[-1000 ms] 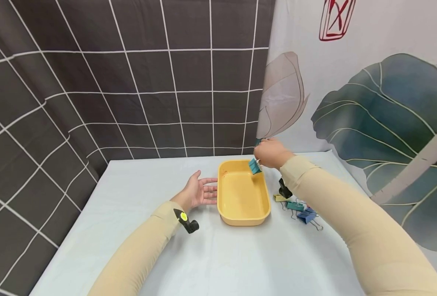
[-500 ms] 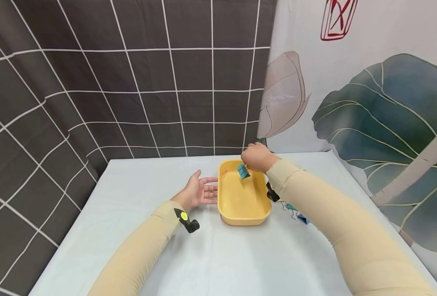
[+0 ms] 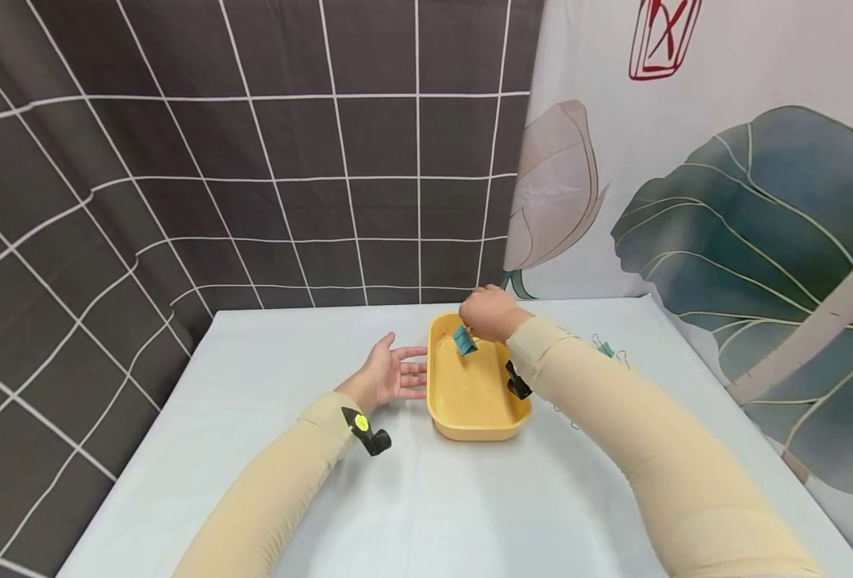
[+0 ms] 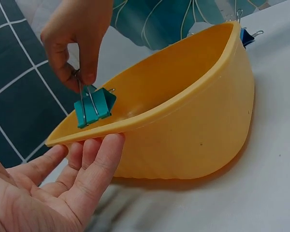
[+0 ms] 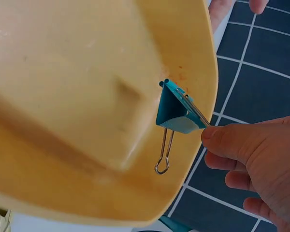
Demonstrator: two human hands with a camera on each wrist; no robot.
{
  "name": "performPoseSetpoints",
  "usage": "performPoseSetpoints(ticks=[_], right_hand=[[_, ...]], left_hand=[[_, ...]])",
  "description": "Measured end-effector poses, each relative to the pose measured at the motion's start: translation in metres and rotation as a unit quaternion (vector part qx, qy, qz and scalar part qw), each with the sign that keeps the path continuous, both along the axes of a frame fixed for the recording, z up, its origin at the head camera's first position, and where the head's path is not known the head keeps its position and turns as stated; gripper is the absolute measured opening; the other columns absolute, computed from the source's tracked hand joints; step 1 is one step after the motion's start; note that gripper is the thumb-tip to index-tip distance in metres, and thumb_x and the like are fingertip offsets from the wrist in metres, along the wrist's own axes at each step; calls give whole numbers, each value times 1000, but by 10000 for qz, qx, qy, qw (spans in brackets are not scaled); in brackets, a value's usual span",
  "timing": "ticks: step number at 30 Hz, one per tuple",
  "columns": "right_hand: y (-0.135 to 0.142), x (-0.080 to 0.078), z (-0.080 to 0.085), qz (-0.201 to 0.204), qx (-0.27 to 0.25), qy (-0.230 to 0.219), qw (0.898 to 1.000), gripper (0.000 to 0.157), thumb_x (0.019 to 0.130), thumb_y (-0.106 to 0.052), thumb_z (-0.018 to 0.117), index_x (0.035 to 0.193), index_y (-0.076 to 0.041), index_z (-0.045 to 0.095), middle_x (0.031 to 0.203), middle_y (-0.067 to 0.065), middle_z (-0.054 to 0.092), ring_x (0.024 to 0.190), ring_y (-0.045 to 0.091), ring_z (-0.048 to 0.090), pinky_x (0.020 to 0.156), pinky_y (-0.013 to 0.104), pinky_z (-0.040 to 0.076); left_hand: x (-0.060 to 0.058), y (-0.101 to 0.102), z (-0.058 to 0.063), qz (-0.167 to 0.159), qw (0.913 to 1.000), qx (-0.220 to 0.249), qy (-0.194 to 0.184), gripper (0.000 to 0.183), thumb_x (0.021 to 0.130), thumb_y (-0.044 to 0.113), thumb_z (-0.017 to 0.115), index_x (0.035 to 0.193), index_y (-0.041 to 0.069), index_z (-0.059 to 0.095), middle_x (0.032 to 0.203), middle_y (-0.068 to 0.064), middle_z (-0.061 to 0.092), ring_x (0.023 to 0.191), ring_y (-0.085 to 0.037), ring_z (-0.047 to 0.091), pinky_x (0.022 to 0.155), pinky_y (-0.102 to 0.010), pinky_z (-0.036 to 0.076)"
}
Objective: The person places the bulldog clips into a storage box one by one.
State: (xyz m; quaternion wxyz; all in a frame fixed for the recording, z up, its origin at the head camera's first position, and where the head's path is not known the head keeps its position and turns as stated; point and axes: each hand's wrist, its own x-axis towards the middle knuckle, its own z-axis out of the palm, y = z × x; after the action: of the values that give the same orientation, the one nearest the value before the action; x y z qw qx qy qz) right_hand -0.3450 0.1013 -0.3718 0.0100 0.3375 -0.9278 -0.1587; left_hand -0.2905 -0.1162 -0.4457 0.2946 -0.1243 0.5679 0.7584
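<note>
Left wrist view: right hand pinches teal binder clip by 1 wire handle; left hand, straight fingers slightly spread, touches yellow tub, likely steadying it.

A dark gray wall covering with white lines making squares hangs at the back and left. On the right is a white cloth with a big blue-green leaf, a pale flower bud and a red mark. The tabletop is white.
</note>
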Motion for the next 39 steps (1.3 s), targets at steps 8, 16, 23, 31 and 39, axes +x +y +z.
performPoseSetpoints(ticks=[8, 16, 23, 31, 39], right_hand=[[-9, -2, -10, -76, 8, -151, 9999, 9, 92, -22, 74, 97, -15, 77, 93, -1, 74, 101, 25, 65, 102, 45, 49], [-22, -2, -14, -160, -16, -222, 9996, 15, 93, -24, 74, 102, -12, 76, 95, 2, 74, 101, 25, 65, 105, 46, 49], [-26, -3, -17, -225, 37, -212, 9995, 16, 93, -25, 74, 102, -12, 76, 95, 1, 74, 99, 23, 65, 98, 42, 52], [-23, -8, -15, -113, -442, -111, 9989, 15, 91, -19, 73, 104, -14, 78, 102, 2, 73, 101, 26, 64, 94, 43, 53], [-10, -10, 2, -205, -627, -85, 9978, 22, 91, -17, 70, 111, -13, 77, 111, 4, 73, 105, 29, 61, 97, 46, 50]], left_hand=[[1, 0, -2, -19, 10000, 36, -39, 81, 102, 64, 13, 145, 7, 52, 136, -22, 58, 115, -32, 63, 98, -55, 53], [0, 0, -3, -8, 10000, 32, -37, 81, 101, 65, 14, 145, 7, 52, 135, -22, 58, 108, -29, 65, 98, -55, 53], [0, 1, -2, -18, 10000, 48, -53, 80, 101, 64, 15, 146, 8, 51, 139, -23, 55, 109, -30, 64, 99, -55, 52], [2, 1, -1, 1, 10000, 38, -50, 79, 102, 63, 15, 146, 8, 50, 139, -24, 55, 116, -32, 62, 99, -56, 52], [2, 1, -2, 14, 9999, 97, -30, 80, 102, 64, 15, 146, 7, 51, 140, -24, 54, 115, -32, 62, 95, -54, 55]])
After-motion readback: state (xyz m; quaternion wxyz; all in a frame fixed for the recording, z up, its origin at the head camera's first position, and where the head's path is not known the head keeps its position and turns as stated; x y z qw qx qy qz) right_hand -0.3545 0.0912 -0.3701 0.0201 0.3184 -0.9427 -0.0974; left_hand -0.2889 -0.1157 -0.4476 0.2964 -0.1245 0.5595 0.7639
